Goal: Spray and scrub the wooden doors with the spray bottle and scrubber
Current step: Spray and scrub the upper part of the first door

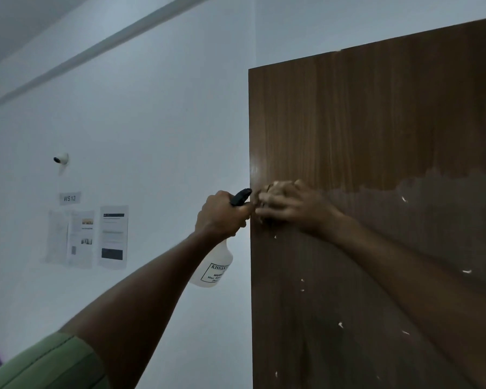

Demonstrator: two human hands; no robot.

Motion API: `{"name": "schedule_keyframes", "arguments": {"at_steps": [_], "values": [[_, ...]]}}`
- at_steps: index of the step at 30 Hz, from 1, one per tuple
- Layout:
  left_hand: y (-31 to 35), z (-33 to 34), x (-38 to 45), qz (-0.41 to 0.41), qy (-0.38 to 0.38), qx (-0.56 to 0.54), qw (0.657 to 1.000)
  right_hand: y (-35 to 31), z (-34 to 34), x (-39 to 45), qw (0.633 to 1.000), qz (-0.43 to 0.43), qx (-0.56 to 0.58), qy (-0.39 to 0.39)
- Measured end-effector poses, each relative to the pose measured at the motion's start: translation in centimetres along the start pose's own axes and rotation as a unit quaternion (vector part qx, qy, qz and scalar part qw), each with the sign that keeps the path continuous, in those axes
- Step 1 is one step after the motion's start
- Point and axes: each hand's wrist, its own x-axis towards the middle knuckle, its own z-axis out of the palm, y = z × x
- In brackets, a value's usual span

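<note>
Green sleeve nearest. My left hand grips the bottle, nozzle at the door edge. Right hand presses flat there, scrubber hidden. I should scrub with firm overlapping strokes.

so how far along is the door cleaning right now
Part done, it seems: a duller, wet-looking band crosses the wooden door at hand height. In hand: the right hand presses a mostly hidden scrubber near the door's left edge, while the left hand holds the spray bottle beside it. Left: the dry-looking top and the white specks lower down.
</note>
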Motion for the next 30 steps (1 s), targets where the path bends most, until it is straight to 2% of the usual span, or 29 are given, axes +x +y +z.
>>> {"name": "schedule_keyframes", "arguments": {"at_steps": [3,4,5,6,8,9,10,11,12,13,15,16,17,18,19,21,22,23,24,25,27,28,29,30], "values": [[0.0,0.1,0.1,0.005,0.007,0.017,1.000,1.5,-1.7,1.9,0.971,0.236,0.036,-0.008],[0.2,0.2,-0.1,0.005,0.007,0.015,1.000,0.4,-2.0,2.2,0.960,0.276,0.043,-0.012],[0.4,0.3,-0.3,0.002,0.007,0.009,1.000,-1.1,-2.0,2.2,0.960,0.275,0.053,-0.013],[0.7,0.4,-0.7,-0.001,0.005,0.002,1.000,-2.8,-1.8,1.8,0.970,0.233,0.075,-0.011],[1.3,0.7,-1.2,-0.004,0.001,-0.004,1.000,-4.7,-0.9,-0.2,0.993,0.061,0.101,-0.007],[1.5,0.9,-1.4,-0.003,0.001,-0.007,1.000,-4.5,-0.7,-1.2,0.995,-0.027,0.087,-0.034],[1.6,1.1,-1.4,-0.005,0.001,-0.012,1.000,-3.7,-0.8,-1.7,0.992,-0.086,0.070,-0.063],[1.7,1.2,-1.4,-0.006,0.002,-0.018,1.000,-2.5,-0.8,-1.7,0.991,-0.098,0.059,-0.071],[2.0,1.3,-1.4,-0.006,0.004,-0.022,1.000,-1.7,-1.0,-1.5,0.995,-0.057,0.055,-0.068],[2.2,1.5,-1.5,-0.004,0.007,-0.026,1.000,-1.2,-1.4,-1.1,0.996,0.035,0.065,-0.056],[2.6,1.8,-1.7,0.001,0.007,-0.031,0.999,-1.6,-2.1,-0.5,0.963,0.251,0.089,-0.030],[2.8,1.9,-2.0,0.007,0.005,-0.032,0.999,-2.7,-2.3,-0.6,0.944,0.315,0.099,-0.015],[2.8,2.0,-2.2,0.011,0.004,-0.032,0.999,-4.2,-2.2,-1.1,0.937,0.332,0.106,-0.004],[2.8,2.1,-2.3,0.011,0.005,-0.032,0.999,-5.8,-1.8,-1.9,0.946,0.304,0.112,0.003],[2.9,2.0,-2.4,0.010,0.007,-0.031,0.999,-7.0,-1.3,-2.9,0.966,0.234,0.112,0.009],[2.9,2.0,-2.2,0.014,0.003,-0.027,1.000,-7.6,-0.8,-5.0,0.995,0.045,0.087,-0.017],[3.0,2.0,-2.1,0.019,0.000,-0.023,1.000,-6.6,-0.8,-5.5,0.997,-0.025,0.068,-0.041],[3.2,2.1,-2.1,0.021,-0.001,-0.021,1.000,-5.4,-0.8,-5.4,0.996,-0.047,0.059,-0.044],[3.3,2.1,-2.2,0.019,0.001,-0.021,1.000,-4.2,-0.9,-5.0,0.998,-0.017,0.052,-0.027],[3.5,2.2,-2.2,0.017,0.002,-0.022,1.000,-2.9,-1.1,-4.4,0.997,0.060,0.056,-0.009],[3.6,2.4,-2.1,0.016,0.003,-0.008,1.000,-1.1,-2.1,-3.0,0.961,0.266,0.078,0.007],[3.6,2.7,-2.1,0.017,0.008,0.006,1.000,-0.9,-2.6,-2.7,0.937,0.336,0.093,0.013],[3.5,2.9,-2.0,0.017,0.015,0.019,1.000,-1.3,-2.8,-2.8,0.925,0.365,0.100,0.023],[3.4,3.1,-1.9,0.017,0.023,0.025,0.999,-2.1,-2.9,-3.3,0.928,0.357,0.100,0.032]]}}
